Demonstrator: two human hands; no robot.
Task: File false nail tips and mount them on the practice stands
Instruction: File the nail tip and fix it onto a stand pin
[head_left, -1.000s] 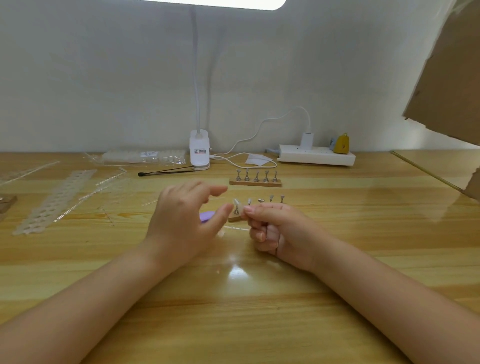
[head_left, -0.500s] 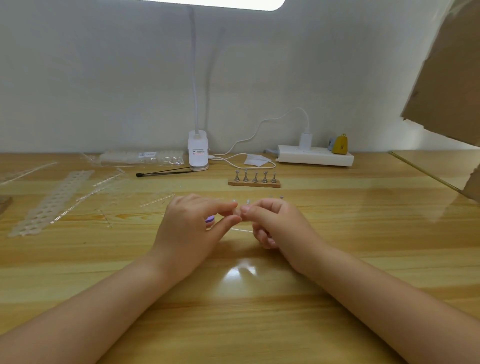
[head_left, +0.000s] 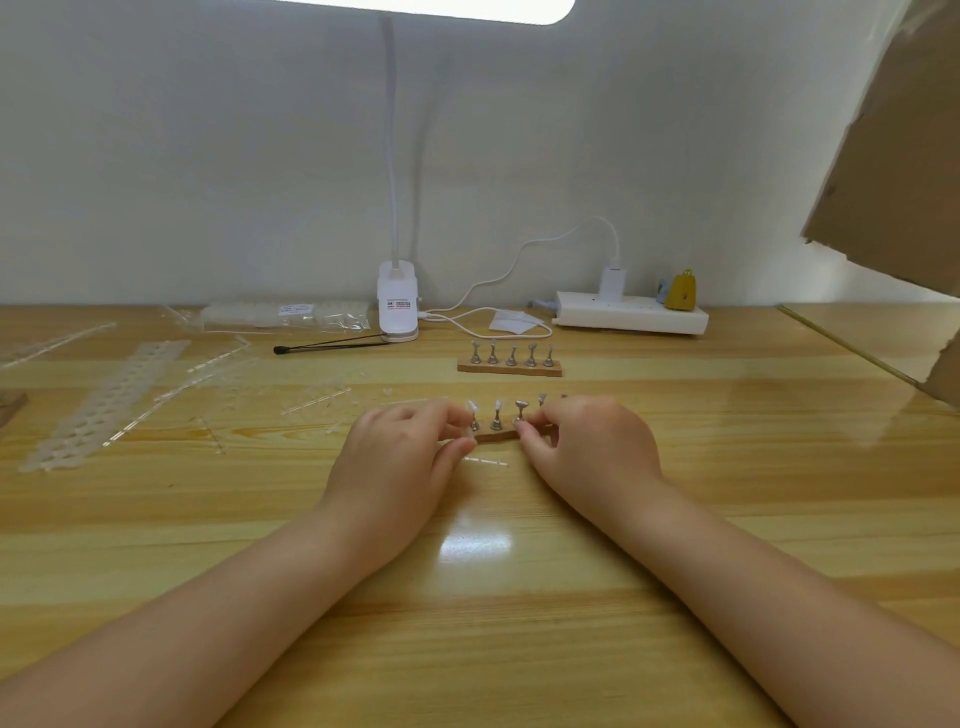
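The near practice stand (head_left: 496, 436), a small wooden bar with metal pegs, lies on the desk between my hands. Pale false nail tips (head_left: 471, 406) sit on its two left pegs; the third peg's head looks bare. My left hand (head_left: 400, 457) grips the bar's left end between thumb and fingers. My right hand (head_left: 589, 441) pinches the stand at the foot of the third peg and hides the bar's right end. A second practice stand (head_left: 509, 368) with several tipped pegs stands farther back.
Behind the stands are a white lamp base (head_left: 397, 309), its cable, a power strip (head_left: 631, 316) and a black stick (head_left: 332, 345). Clear plastic strips and sprues (head_left: 109, 400) litter the left side, beside a bag of tips (head_left: 285, 314). Cardboard (head_left: 893, 156) hangs at the upper right.
My hands met over the stand's left end, then parted to its two sides. A second nail tip now shows on the pegs. The purple item under my left hand is out of sight.
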